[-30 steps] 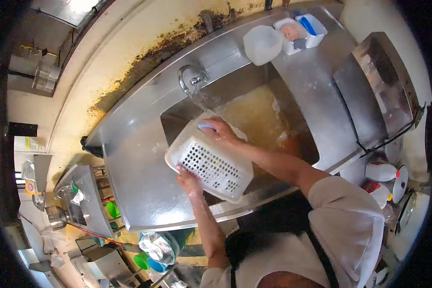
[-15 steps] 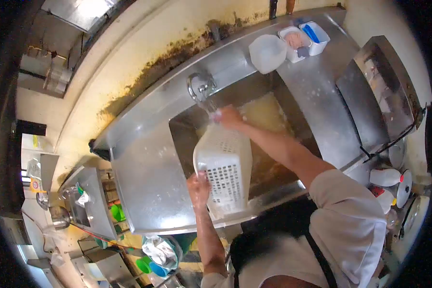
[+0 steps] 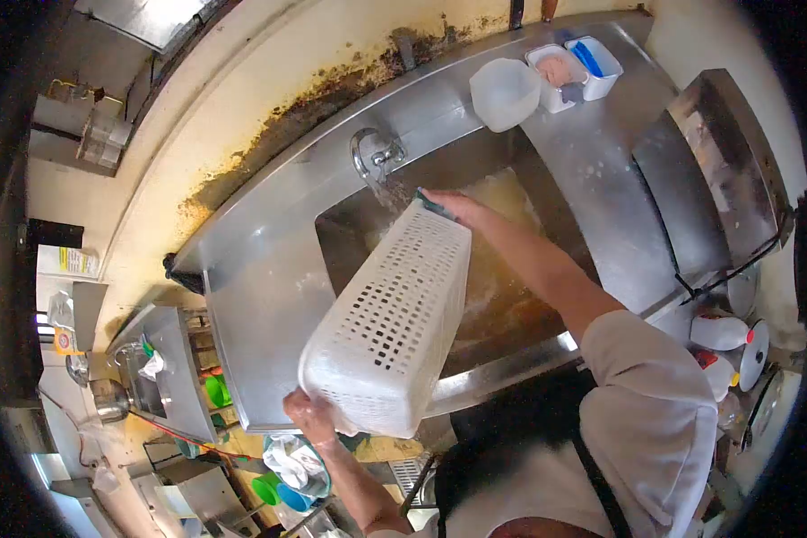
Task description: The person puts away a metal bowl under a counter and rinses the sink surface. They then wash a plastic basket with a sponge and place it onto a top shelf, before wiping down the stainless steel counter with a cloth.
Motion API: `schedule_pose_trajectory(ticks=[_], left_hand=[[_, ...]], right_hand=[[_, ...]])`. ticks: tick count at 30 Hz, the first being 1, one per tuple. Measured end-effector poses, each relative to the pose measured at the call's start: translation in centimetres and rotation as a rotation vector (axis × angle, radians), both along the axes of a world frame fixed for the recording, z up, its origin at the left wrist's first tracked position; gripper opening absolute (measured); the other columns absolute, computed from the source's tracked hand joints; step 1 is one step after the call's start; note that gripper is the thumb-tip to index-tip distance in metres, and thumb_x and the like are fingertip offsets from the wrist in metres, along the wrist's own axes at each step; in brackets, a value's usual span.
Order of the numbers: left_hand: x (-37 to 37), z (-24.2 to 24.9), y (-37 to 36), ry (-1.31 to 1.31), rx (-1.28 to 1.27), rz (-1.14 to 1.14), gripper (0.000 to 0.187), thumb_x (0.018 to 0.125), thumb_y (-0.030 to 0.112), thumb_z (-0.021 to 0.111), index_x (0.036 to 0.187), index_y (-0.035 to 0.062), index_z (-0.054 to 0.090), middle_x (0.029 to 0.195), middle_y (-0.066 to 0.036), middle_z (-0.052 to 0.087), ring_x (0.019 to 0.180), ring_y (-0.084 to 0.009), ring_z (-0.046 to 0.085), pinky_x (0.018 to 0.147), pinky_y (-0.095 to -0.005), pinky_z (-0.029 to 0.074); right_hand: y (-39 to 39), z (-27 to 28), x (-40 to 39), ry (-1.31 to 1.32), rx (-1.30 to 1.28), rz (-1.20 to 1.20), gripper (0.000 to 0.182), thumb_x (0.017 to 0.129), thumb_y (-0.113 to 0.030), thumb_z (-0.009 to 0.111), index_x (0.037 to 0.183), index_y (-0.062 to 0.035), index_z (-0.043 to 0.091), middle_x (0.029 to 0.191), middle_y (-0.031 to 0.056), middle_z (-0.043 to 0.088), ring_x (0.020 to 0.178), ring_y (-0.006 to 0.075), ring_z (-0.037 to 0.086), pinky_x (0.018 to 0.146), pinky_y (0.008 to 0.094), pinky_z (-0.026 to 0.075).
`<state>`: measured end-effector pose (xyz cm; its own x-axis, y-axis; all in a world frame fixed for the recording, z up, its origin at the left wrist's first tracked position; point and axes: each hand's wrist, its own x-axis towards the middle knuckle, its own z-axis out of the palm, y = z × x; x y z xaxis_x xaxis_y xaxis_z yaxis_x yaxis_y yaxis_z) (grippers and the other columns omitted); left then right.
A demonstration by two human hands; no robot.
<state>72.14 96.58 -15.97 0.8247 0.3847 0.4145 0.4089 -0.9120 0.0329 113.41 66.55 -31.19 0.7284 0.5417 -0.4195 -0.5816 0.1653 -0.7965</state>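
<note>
A white perforated plastic basket is tilted over the sink, its slotted side facing up. My left hand grips its near left corner, fingers partly hidden behind the rim. At the basket's far end, my right hand presses a dark green scouring pad against the edge. Water runs from the chrome faucet just beyond that end. Cloudy brownish water lies in the basin.
A translucent white tub and two small white containers stand at the sink's back right. Metal drainboards flank the basin. White bottles sit at the far right. A bin with white cloth or bags is below left.
The basket has swung toward me and left, now showing its long slotted side. My left hand moved down and left with it. My right hand came away from the faucet stream onto the basket's far edge.
</note>
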Motion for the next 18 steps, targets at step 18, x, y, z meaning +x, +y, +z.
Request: schedule_pose_trajectory(ticks=[18], left_hand=[[9.1,-15.6,-3.4,-0.021,-1.958,0.061,0.043,0.085,0.016,0.058,0.124,-0.0013,0.052,0.114,-0.018,0.062,0.100,-0.0315,0.063,0.087,-0.0441,0.054]], right_hand=[[-16.4,0.7,-0.7,0.137,0.396,-0.412,0.042,0.093,-0.048,0.052,0.085,-0.0082,0.063,0.074,0.0097,0.062,0.064,0.0271,0.058,0.063,0.0395,0.048]])
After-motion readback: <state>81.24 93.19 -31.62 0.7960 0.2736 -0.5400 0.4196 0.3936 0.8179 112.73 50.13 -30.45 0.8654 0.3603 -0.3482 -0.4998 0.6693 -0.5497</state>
